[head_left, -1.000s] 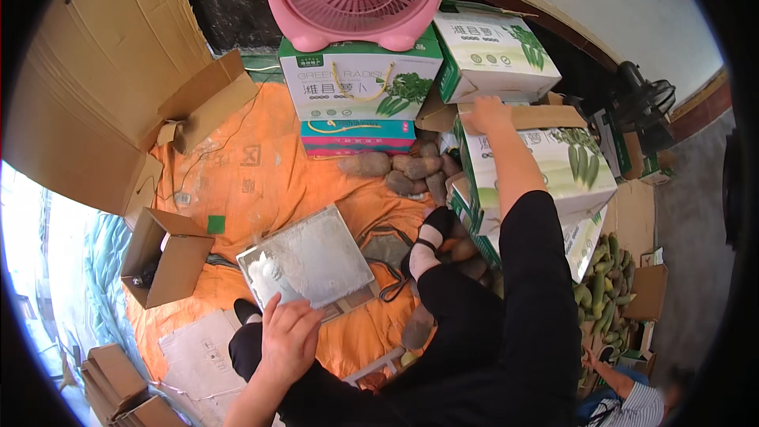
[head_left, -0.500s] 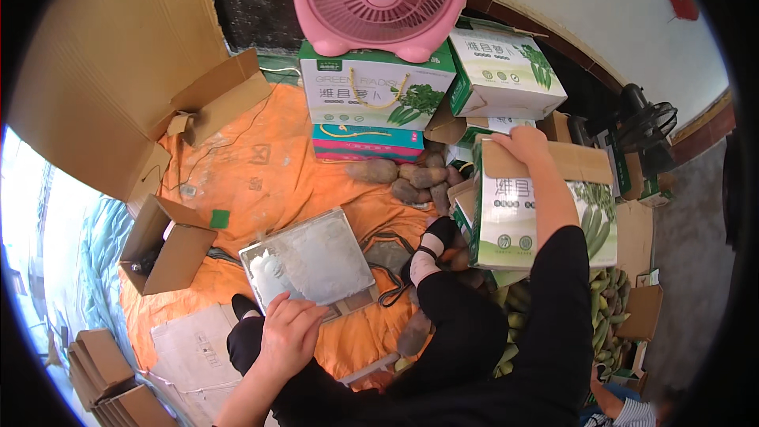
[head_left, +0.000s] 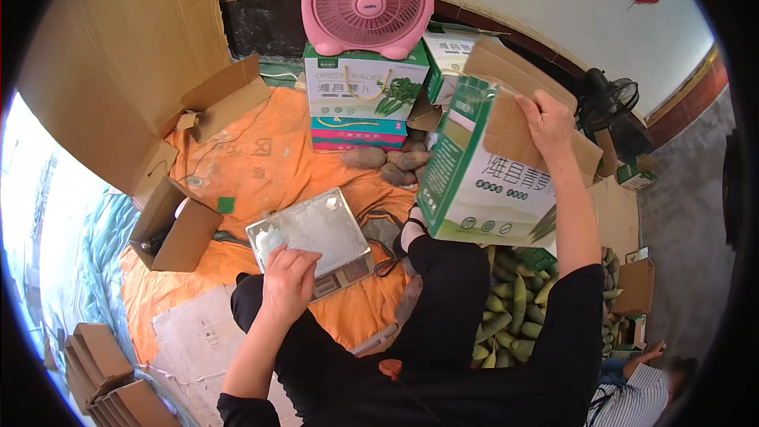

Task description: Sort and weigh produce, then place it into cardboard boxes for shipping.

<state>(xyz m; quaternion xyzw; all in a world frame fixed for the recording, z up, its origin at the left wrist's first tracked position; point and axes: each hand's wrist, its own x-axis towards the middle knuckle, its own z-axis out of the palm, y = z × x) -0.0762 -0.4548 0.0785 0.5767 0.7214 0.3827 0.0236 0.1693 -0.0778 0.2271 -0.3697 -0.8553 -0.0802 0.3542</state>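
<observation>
My right hand [head_left: 545, 122] grips the upper edge of a white and green carton [head_left: 494, 190] by its raised brown flap. Tilted, the carton hangs above my bent knee and the green radishes. Its front shows printed writing and round marks; the inside is hidden from me. My left hand [head_left: 288, 281] holds nothing, its fingers loosely bent and slightly apart over the near left edge of a flat scale [head_left: 312, 229]. The scale's pale metal top is scuffed. Green radishes [head_left: 514, 308] lie heaped beside my right leg.
A pink fan [head_left: 369, 4] stands on a stack of gift boxes [head_left: 356, 99]. Brownish roots [head_left: 395, 162] lie before it on orange cloth [head_left: 245, 150]. Opened cardboard boxes [head_left: 175, 233] sit on the left. A black fan [head_left: 607, 103] and another person [head_left: 632, 395] are on the right.
My right hand has lifted and tilted the carton, bringing it nearer and to the left, with more of its green side showing. More radishes are uncovered below. My left hand stays by the scale.
</observation>
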